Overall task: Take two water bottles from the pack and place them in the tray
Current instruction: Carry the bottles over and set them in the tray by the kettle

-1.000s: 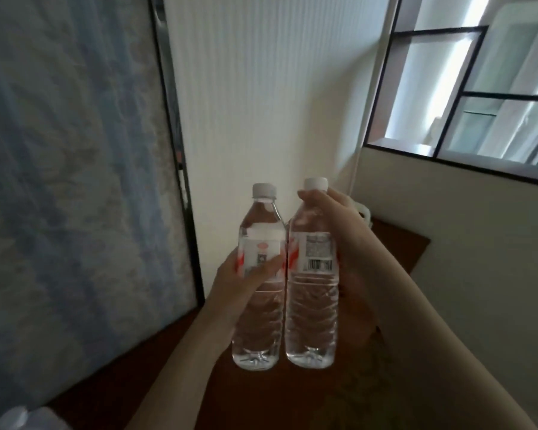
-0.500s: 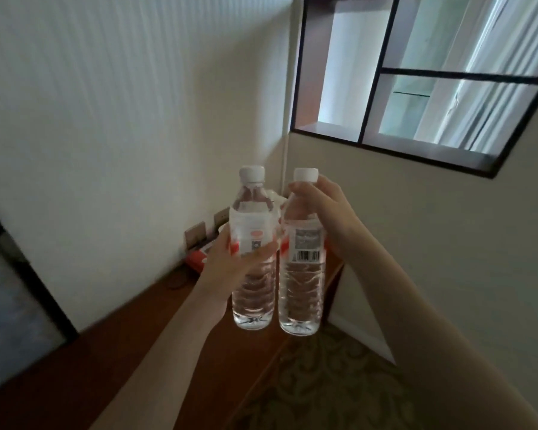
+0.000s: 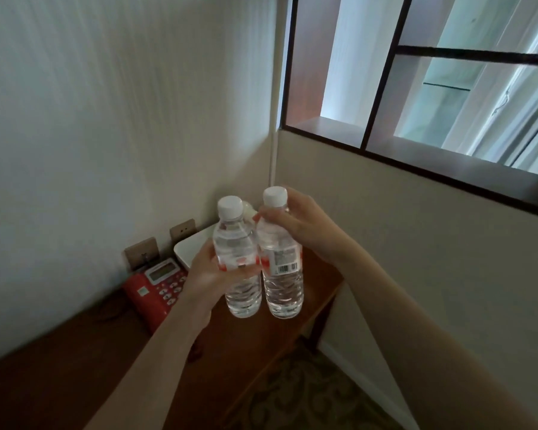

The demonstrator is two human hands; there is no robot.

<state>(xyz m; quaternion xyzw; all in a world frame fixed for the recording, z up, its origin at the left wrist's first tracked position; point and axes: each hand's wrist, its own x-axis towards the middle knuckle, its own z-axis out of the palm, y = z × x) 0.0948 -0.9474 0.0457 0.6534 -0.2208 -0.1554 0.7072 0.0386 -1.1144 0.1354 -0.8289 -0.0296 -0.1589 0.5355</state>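
Observation:
Two clear water bottles with white caps and red-and-white labels hang side by side, touching, above the far end of a dark wooden desk. My left hand (image 3: 204,276) grips the left bottle (image 3: 238,259) around its label. My right hand (image 3: 295,221) holds the right bottle (image 3: 282,274) by its shoulder, just under the cap. A white tray (image 3: 188,248) lies on the desk in the corner behind the bottles, mostly hidden by them. The pack is out of view.
A red desk phone (image 3: 156,287) sits left of the tray, below two wall sockets (image 3: 182,229). The wooden desk (image 3: 255,346) ends at the right against a beige wall with an interior window (image 3: 416,82). Patterned carpet (image 3: 308,395) lies below.
My view has swung right and down along the desk, away from the framed panel. Both bottles moved with it toward the corner, where the phone and the tray have come into sight.

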